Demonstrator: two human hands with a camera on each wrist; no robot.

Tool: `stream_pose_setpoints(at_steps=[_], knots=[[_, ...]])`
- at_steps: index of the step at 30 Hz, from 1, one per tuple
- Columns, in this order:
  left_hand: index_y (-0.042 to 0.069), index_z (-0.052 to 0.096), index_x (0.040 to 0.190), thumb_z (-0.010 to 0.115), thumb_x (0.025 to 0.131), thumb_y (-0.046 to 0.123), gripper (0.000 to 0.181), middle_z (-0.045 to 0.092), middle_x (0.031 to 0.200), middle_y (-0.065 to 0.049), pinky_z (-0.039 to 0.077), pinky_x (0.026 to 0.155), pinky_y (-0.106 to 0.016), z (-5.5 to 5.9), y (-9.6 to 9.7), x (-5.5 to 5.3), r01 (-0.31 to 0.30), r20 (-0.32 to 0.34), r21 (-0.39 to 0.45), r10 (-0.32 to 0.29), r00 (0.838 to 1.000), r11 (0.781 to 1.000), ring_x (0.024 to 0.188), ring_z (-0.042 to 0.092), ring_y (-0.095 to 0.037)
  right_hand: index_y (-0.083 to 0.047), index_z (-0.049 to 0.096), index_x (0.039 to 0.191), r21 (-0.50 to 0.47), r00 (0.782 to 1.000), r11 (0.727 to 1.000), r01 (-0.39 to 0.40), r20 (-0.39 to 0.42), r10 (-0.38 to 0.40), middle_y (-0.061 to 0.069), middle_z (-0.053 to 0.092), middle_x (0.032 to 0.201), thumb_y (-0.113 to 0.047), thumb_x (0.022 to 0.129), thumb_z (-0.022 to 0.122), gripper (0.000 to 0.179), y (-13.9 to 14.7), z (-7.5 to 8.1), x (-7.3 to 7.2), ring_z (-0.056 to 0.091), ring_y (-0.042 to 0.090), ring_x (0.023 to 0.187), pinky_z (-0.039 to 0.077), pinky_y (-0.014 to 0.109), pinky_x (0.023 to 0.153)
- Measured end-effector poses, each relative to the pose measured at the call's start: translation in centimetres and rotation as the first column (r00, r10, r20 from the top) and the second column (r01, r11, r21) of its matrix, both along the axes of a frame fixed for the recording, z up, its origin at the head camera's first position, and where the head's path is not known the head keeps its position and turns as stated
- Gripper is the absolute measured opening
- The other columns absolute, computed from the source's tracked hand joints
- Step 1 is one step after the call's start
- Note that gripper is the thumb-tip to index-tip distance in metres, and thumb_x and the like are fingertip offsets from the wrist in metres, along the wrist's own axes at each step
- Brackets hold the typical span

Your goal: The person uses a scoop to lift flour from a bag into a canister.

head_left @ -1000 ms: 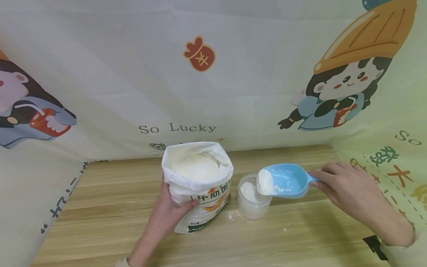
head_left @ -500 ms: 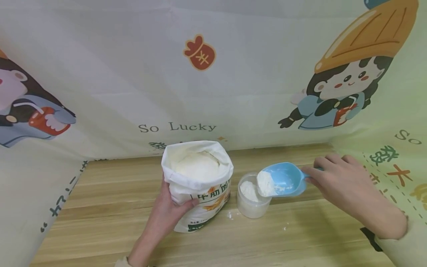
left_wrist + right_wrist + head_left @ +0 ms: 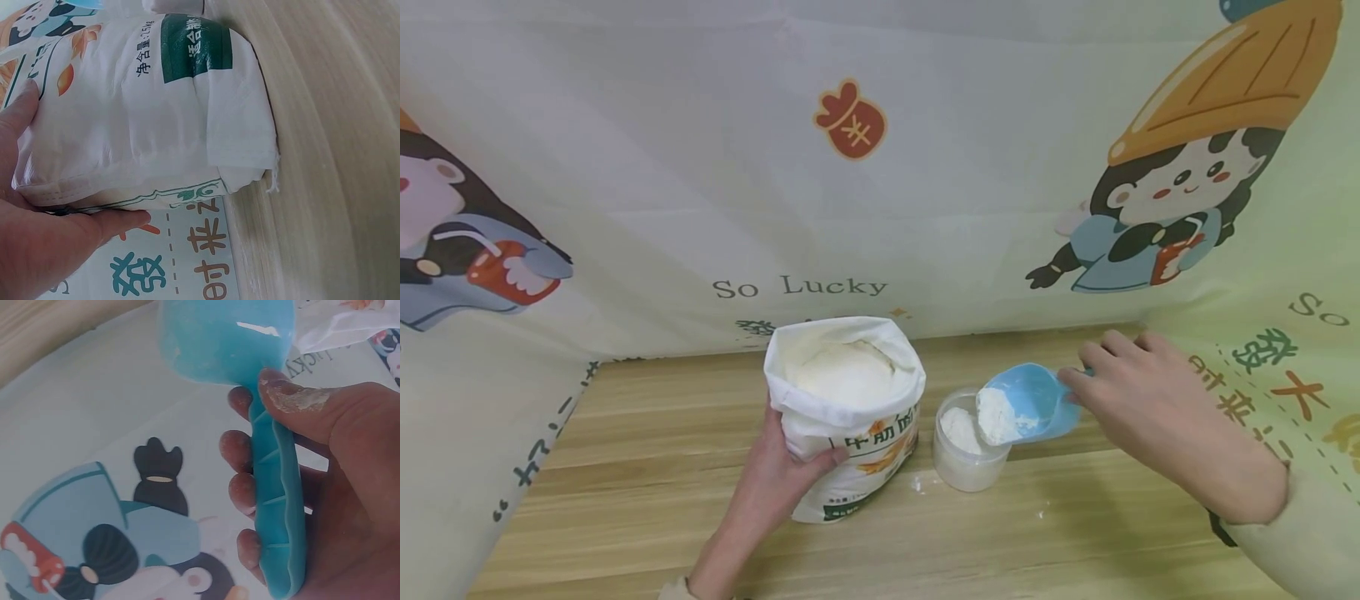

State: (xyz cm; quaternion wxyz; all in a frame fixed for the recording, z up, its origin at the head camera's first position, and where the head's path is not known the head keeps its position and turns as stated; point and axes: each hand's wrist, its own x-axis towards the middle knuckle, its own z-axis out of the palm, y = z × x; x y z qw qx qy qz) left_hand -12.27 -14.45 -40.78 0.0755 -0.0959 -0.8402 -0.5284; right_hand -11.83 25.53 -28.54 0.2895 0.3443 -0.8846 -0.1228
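A white bag of flour point(image 3: 850, 450) stands with its top rolled open, white powder showing inside. My left hand point(image 3: 786, 471) grips its side, with the thumb across the front; in the left wrist view, fingers lie on both sides of the bag point(image 3: 144, 119). To its right is a small clear jar point(image 3: 967, 471) with white flour in it. My right hand point(image 3: 1157, 417) holds a blue scoop point(image 3: 1037, 400) tilted over the jar's rim, flour gathered at the lip. The right wrist view shows fingers curled round the ribbed scoop handle point(image 3: 275, 506).
The wooden tabletop point(image 3: 647, 467) bears small flour spills around the jar. A printed cloth backdrop point(image 3: 700, 167) rises behind and at both sides. A black object point(image 3: 1221, 527), partly hidden by the right sleeve, lies at the right edge.
My right wrist has turned and risen slightly while shifting left, tipping the scoop more steeply over the jar. The left hand and bag stay in place.
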Motion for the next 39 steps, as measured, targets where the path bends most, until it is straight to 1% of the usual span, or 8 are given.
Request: stream_pose_setpoints(at_steps=[2,5,9,10,17,25,34,39], knots=[[0.025,0.016,0.162,0.093,0.077,0.015,0.115,0.054,0.145,-0.010,0.042,0.110,-0.058,0.0,0.0,0.0,-0.001,0.004,0.002,0.001,1.000,1.000,0.129,0.056,-0.034,-0.014,0.077,0.091,0.024,1.000,1.000,0.019,0.004,-0.019,0.006,0.062,0.078,-0.003,0.075,0.085,0.021,-0.4,0.3,0.0,0.058,0.029,0.075,0.040,0.038,0.056],[0.024,0.018,0.161,0.093,0.077,0.015,0.114,0.055,0.144,-0.011,0.043,0.109,-0.059,0.0,0.0,0.0,-0.002,0.006,0.002,0.002,1.000,1.000,0.129,0.056,-0.035,-0.015,0.077,0.089,0.049,1.000,0.998,0.031,-0.006,-0.031,0.006,0.061,0.078,-0.003,0.073,0.087,0.022,-0.9,0.5,-0.1,0.058,0.030,0.076,0.041,0.039,0.056],[0.021,0.021,0.160,0.094,0.076,0.016,0.111,0.056,0.143,-0.013,0.043,0.109,-0.060,-0.1,0.0,0.0,-0.009,0.013,-0.006,0.009,1.000,1.000,0.128,0.057,-0.036,-0.013,0.076,0.088,0.076,0.999,0.997,0.016,-0.034,-0.013,0.008,0.061,0.078,-0.020,0.072,0.094,0.024,-1.3,0.8,-0.2,0.061,0.031,0.079,0.045,0.042,0.059],[0.020,0.022,0.160,0.093,0.076,0.016,0.110,0.056,0.143,-0.013,0.043,0.109,-0.060,-0.1,0.0,0.0,-0.009,0.016,-0.008,0.009,1.000,1.000,0.128,0.057,-0.036,-0.012,0.076,0.088,0.081,0.999,0.997,0.014,-0.035,-0.011,0.008,0.062,0.078,-0.020,0.072,0.094,0.025,-1.4,0.8,-0.2,0.061,0.031,0.080,0.046,0.043,0.061],[0.019,0.024,0.159,0.094,0.076,0.016,0.108,0.056,0.142,-0.013,0.044,0.109,-0.060,0.0,0.0,0.0,-0.012,0.014,-0.015,0.012,1.000,1.000,0.128,0.057,-0.036,-0.010,0.073,0.083,0.129,0.999,0.991,0.037,0.002,-0.038,0.007,0.059,0.079,0.002,0.069,0.090,0.025,-2.6,1.3,0.0,0.056,0.030,0.078,0.045,0.043,0.064],[0.017,0.025,0.157,0.093,0.077,0.015,0.106,0.057,0.141,-0.013,0.045,0.107,-0.059,0.0,0.0,-0.1,-0.008,0.013,-0.017,0.008,1.000,1.000,0.126,0.058,-0.035,-0.009,0.068,0.073,0.145,0.999,0.989,0.015,-0.038,-0.010,0.007,0.050,0.071,0.006,0.068,0.088,0.026,-3.7,1.4,0.0,0.049,0.028,0.070,0.038,0.040,0.061],[0.016,0.024,0.158,0.093,0.076,0.016,0.108,0.057,0.142,-0.014,0.045,0.107,-0.059,0.0,0.0,0.0,-0.012,0.019,-0.018,0.012,1.000,1.000,0.126,0.058,-0.036,-0.007,0.074,0.082,0.148,1.000,0.989,0.018,-0.022,-0.015,0.009,0.056,0.077,0.004,0.064,0.093,0.028,-3.8,1.5,0.2,0.050,0.029,0.074,0.041,0.039,0.064],[0.017,0.024,0.159,0.093,0.076,0.016,0.108,0.057,0.141,-0.014,0.046,0.107,-0.059,-0.1,0.0,0.0,-0.018,0.015,-0.026,0.019,1.000,0.999,0.126,0.058,-0.036,-0.011,0.078,0.093,0.136,0.999,0.990,0.042,0.004,-0.043,0.009,0.064,0.087,-0.001,0.068,0.094,0.031,-2.9,1.2,0.2,0.056,0.031,0.082,0.047,0.044,0.067]])
